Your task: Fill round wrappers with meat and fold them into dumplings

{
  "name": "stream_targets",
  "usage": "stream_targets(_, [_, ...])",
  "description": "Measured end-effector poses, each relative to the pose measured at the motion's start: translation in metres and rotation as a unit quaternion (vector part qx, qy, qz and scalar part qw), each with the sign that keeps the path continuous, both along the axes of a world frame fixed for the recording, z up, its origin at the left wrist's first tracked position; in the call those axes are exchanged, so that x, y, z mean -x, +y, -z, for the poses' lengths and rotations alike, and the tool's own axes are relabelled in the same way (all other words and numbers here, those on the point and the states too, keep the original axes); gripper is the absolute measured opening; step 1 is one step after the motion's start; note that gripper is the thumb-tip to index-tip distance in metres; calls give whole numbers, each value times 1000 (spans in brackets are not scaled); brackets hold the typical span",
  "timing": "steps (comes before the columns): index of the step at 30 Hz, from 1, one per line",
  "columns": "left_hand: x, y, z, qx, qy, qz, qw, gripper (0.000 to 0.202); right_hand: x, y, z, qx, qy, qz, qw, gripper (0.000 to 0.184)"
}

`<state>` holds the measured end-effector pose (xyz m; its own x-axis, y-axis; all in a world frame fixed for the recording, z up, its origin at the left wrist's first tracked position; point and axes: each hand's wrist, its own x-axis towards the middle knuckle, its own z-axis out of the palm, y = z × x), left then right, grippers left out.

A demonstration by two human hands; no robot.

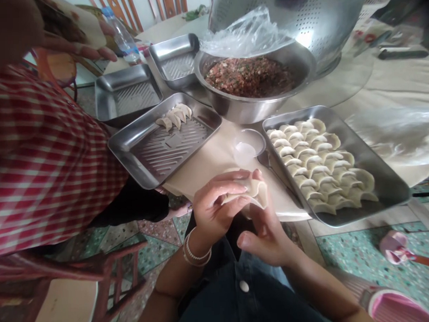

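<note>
Wrapper (255, 193) is up in both hands, center of my clock, off the near table edge. Left hand (218, 201) pinches its folded side between thumb and fingers. Right hand (264, 229) has fingers up against the other side, thumb spread clear, not clamping. Edge toward 3 o'clock looks wavy and unsealed; can't see whether there's filling inside.

Main risk: leak or split. Causes would be a damp or greasy rim, too much filling, or pinching harder on the left than the right supports. Drop risk too: nothing but lap and floor at 6, and the right thumb isn't closed.

Small clear bowl (258, 137) at 12, just past the fingers: an overreach could tip it. Contents not readable.

Full tray (386, 188) at 2-3: dumplings (316, 162) packed tight, touching. Could stick and tear on lifting. Near corner seems to overhang the table; an elbow could catch it.

Left tray (165, 155) at 10: short row of dumplings (174, 116) along the far side. Near corner also looks past the edge, close to the co-worker's checked shirt (52, 157); a bump could shift it.

Big bowl (241, 110) at 12, farther: loose plastic (245, 35) hangs over the meat (247, 77), could sag in.
</note>
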<state>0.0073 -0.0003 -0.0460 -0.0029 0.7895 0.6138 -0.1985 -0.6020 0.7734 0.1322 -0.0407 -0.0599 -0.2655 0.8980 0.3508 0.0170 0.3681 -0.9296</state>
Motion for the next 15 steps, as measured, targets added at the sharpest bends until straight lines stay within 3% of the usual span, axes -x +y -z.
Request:
stream_targets(5, [-2, -3, -4, 46, 0, -6, 999, 18, -1, 5, -7, -91, -59, 45, 993, 80])
stream_targets(8, [-6, -5, -2, 83, -41, 10, 996, 27, -1, 7, -9, -86, -52, 37, 994, 72])
stream_targets(10, [-8, -6, 0, 120, -65, 54, 989, 35, -1, 8, -10, -76, -43, 25, 996, 68])
stream_targets(13, [-10, -5, 2, 192, -107, 136, 966, 30, -1, 10, -10, -76, -45, 18, 996, 65])
stream_targets(15, [-10, -2, 4, 220, -128, 142, 957, 24, 1, 11, -9, -71, -54, 25, 996, 70])
